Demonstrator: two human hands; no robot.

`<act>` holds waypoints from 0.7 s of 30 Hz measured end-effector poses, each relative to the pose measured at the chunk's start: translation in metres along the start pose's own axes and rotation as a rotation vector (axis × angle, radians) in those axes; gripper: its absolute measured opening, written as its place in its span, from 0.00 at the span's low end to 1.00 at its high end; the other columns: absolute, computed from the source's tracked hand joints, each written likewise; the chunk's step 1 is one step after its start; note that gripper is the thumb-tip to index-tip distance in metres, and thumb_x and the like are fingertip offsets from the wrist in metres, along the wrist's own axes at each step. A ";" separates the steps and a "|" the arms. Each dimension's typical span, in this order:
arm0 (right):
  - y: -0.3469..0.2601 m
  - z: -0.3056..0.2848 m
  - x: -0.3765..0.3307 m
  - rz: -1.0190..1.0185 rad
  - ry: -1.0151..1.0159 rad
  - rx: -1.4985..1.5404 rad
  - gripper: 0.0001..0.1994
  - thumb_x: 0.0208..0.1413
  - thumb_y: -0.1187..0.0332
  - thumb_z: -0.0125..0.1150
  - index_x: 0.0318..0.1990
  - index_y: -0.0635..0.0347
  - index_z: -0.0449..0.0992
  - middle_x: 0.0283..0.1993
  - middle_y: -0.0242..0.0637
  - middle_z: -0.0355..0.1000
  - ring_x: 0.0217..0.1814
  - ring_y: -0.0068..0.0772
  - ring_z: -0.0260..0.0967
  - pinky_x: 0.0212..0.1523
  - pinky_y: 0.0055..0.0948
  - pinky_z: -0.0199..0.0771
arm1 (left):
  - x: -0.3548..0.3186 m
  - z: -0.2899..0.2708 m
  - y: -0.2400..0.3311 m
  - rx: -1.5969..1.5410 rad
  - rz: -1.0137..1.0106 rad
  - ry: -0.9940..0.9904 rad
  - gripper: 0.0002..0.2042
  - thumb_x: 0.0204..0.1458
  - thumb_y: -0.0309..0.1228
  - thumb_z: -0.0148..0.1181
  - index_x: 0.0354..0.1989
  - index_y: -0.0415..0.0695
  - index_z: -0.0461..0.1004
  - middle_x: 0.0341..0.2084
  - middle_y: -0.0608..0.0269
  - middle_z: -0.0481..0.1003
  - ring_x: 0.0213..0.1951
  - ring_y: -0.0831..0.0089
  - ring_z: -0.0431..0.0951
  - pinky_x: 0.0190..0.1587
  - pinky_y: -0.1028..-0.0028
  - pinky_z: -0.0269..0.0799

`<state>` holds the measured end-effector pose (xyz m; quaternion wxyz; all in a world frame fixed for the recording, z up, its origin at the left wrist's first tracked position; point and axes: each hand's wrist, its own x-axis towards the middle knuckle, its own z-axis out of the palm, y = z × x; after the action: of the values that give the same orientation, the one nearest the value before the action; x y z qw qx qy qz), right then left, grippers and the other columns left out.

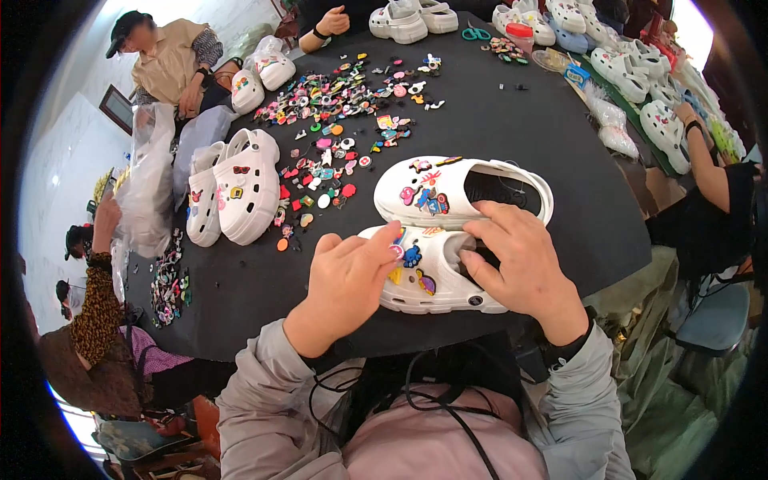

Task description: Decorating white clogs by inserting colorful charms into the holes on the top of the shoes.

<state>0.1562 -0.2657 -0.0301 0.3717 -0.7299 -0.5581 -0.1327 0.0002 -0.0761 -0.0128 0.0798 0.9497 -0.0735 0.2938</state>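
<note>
A white clog [460, 298] lies on its side's length in front of me, toe to the left. My left hand [340, 284] has its fingers closed together at the toe, on a small round pink-and-white shoe charm [396, 252]. Beside it on the clog sit a blue paw-like charm [412, 257] and a purple-and-yellow charm [426, 282]. My right hand [524, 260] grips the clog at its foot opening, fingers partly inside. Just beyond lies the matching white clog [392, 178], bearing several colourful charms; neither hand grips it.
Loose charms [324, 96] spread over the dark table [496, 120]. Another pair of decorated clogs [252, 192] stands left. Teal scissors [475, 34] lie at the back. Co-workers sit around: one person [164, 60] far left, another's arm [708, 160] at right beside more clogs [662, 132].
</note>
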 end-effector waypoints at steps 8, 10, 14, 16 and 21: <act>-0.002 -0.001 0.001 0.009 -0.025 -0.014 0.14 0.42 0.65 0.62 0.36 0.63 0.74 0.46 0.48 0.69 0.46 0.48 0.68 0.46 0.41 0.66 | -0.004 -0.002 0.024 0.246 0.039 -0.093 0.26 0.42 0.22 0.56 0.55 0.35 0.64 0.30 0.69 0.74 0.33 0.79 0.72 0.34 0.70 0.50; -0.002 -0.002 0.002 0.008 -0.031 -0.007 0.14 0.42 0.65 0.63 0.37 0.63 0.73 0.46 0.48 0.69 0.47 0.48 0.68 0.46 0.41 0.66 | -0.004 -0.005 0.028 0.255 0.032 -0.131 0.27 0.42 0.23 0.56 0.56 0.36 0.64 0.33 0.68 0.75 0.34 0.78 0.72 0.35 0.70 0.51; -0.004 -0.004 0.004 0.024 -0.060 -0.013 0.16 0.41 0.65 0.64 0.37 0.63 0.73 0.46 0.48 0.68 0.47 0.48 0.68 0.46 0.41 0.66 | -0.003 -0.009 0.033 0.282 -0.007 -0.279 0.28 0.44 0.25 0.57 0.57 0.37 0.62 0.40 0.63 0.74 0.39 0.76 0.72 0.38 0.67 0.51; -0.004 -0.003 0.005 0.035 -0.068 -0.016 0.16 0.41 0.65 0.64 0.38 0.63 0.73 0.46 0.48 0.68 0.46 0.48 0.68 0.46 0.41 0.66 | 0.000 -0.007 0.034 0.297 0.005 -0.307 0.28 0.44 0.26 0.56 0.57 0.37 0.62 0.39 0.63 0.74 0.39 0.76 0.72 0.38 0.67 0.51; -0.003 -0.001 0.006 0.039 -0.067 -0.040 0.16 0.41 0.64 0.63 0.38 0.62 0.74 0.45 0.48 0.68 0.45 0.48 0.68 0.45 0.41 0.66 | 0.005 0.002 0.035 0.355 0.049 -0.342 0.27 0.45 0.27 0.56 0.57 0.37 0.63 0.34 0.64 0.74 0.36 0.76 0.70 0.38 0.68 0.52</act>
<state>0.1560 -0.2621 -0.0249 0.3406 -0.7521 -0.5530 -0.1119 -0.0015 -0.1108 -0.0076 -0.1091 0.9827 -0.0559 0.1391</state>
